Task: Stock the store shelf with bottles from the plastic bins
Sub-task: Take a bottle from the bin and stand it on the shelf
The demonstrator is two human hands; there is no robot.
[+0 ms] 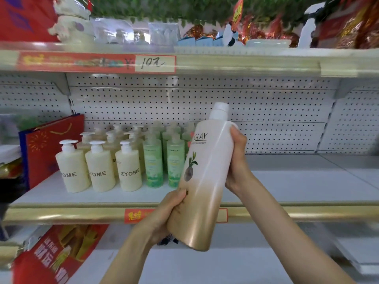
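Both hands are carrying a tall bottle [202, 177] toward the shelf [287, 181], left hand [164, 214] curling round its base, right hand [238, 160] wrapping its shoulder, likely needing setting upright beside the green bottles [164, 158].

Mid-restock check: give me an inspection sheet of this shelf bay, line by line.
Surface: white middle shelf, gold front rail.
Job's things: Olay bottle held tilted before the shelf, cap up; cream ZYOME bottles and green bottles stand in rows at left.
Clutter: red gift bag at the shelf's left end.
Grippers: left hand grips the bottle's base; right hand grips its upper part.
Cables: nothing seen.
Surroundings: pegboard back wall; handwritten price tag on the upper rail.
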